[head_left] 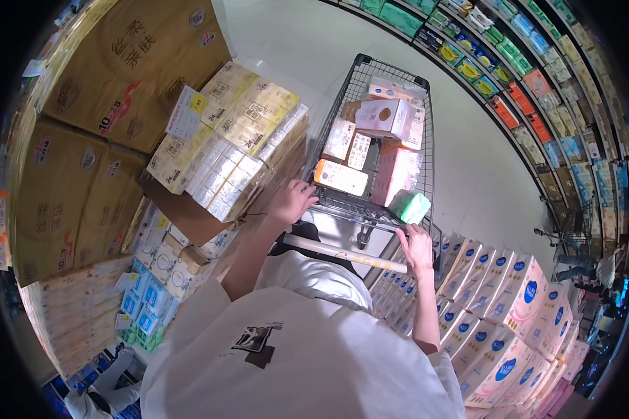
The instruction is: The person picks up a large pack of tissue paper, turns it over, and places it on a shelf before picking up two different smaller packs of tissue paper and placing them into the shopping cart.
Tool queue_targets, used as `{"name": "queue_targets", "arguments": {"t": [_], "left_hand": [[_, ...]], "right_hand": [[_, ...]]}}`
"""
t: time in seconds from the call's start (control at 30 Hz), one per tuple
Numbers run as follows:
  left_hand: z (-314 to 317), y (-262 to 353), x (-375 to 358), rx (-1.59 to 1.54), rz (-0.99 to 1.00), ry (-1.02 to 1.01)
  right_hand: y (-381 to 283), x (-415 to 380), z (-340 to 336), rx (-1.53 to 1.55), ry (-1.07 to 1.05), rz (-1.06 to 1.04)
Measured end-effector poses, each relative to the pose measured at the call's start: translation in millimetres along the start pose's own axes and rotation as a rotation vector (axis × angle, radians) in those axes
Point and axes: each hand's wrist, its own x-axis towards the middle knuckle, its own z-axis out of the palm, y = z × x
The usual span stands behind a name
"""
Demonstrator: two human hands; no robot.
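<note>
A wire shopping cart (429,133) stands in front of me, holding several packages. My left hand (293,202) is closed on the cart's near rim at its left corner, beside an orange and white pack (341,177). At the right corner my right hand (417,246) touches the near rim, with its fingers bent just below a green pack (409,207); what its fingers grip is too small to tell. The cart's pale handle bar (342,253) runs between my forearms. A white box (383,115) lies farther in, beside a pink pack (396,171).
Large brown cartons (129,70) and yellow tissue packs (255,112) are stacked at the left. Pink and white packs (517,293) are piled at the lower right. Stocked shelves (510,77) curve along the right. Another person (108,384) is partly visible at the lower left.
</note>
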Motion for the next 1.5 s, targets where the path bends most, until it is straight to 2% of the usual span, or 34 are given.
{"name": "queue_targets", "arguments": {"t": [0.03, 0.07, 0.13, 0.2, 0.27, 0.33, 0.4, 0.43, 0.5, 0.57, 0.73, 0.83, 0.93, 1.0, 1.07, 1.2, 1.27, 1.33, 1.4, 1.47, 1.5], "left_hand": [[3, 1, 4, 0.059, 0.016, 0.085], [6, 2, 9, 0.065, 0.009, 0.085], [3, 11, 26, 0.078, -0.080, 0.048], [11, 20, 52, -0.116, -0.058, 0.080], [19, 35, 72, -0.325, -0.053, 0.090], [36, 43, 83, -0.517, -0.183, 0.016], [52, 41, 87, -0.629, -0.295, -0.097], [62, 40, 86, -0.626, -0.357, -0.153], [71, 35, 83, -0.675, -0.452, -0.186], [69, 33, 78, -0.819, -0.562, -0.218], [69, 31, 70, -0.676, -0.589, -0.132], [62, 34, 77, -0.645, -0.580, -0.132], [61, 32, 79, -0.746, -0.562, -0.084], [57, 28, 79, -0.740, -0.574, -0.096], [55, 24, 81, -0.834, -0.651, -0.142], [57, 19, 88, -0.879, -0.607, -0.022], [80, 12, 89, -1.018, -0.659, -0.033], [85, 11, 97, -1.066, -0.761, 0.120], [69, 12, 106, -1.092, -0.768, 0.063], [70, 13, 110, -1.206, -0.706, 0.147], [40, 21, 117, -1.558, -0.703, 0.131]], "right_hand": [[-5, 12, -10, -0.111, -0.116, 0.014], [-8, 30, -18, -0.220, -0.223, 0.025], [-10, 68, -15, -0.200, -0.215, -0.049], [-22, 107, -3, 0.199, -0.010, -0.135], [-30, 154, 24, 0.298, -0.122, -0.007], [-15, 204, 75, 0.339, -0.231, 0.090], [0, 250, 129, 0.419, -0.283, 0.217], [9, 266, 153, 0.417, -0.308, 0.215], [18, 293, 196, 0.342, -0.222, 0.376], [16, 312, 215, 0.341, -0.270, 0.461], [7, 340, 261, 0.397, -0.347, 0.562], [2, 343, 276, 0.284, -0.243, 0.617], [16, 350, 272, 0.283, -0.285, 0.611], [29, 345, 245, 0.322, -0.277, 0.543], [39, 330, 213, 0.344, -0.124, 0.508], [50, 284, 131, 0.774, -0.091, 0.505], [40, 250, 83, 0.947, -0.068, 0.450], [34, 221, 47, 0.996, -0.070, 0.413], [21, 194, 17, 1.126, -0.007, 0.444], [20, 175, 4, 1.332, -0.044, 0.282], [27, 165, 8, 1.389, -0.057, 0.317]]}}
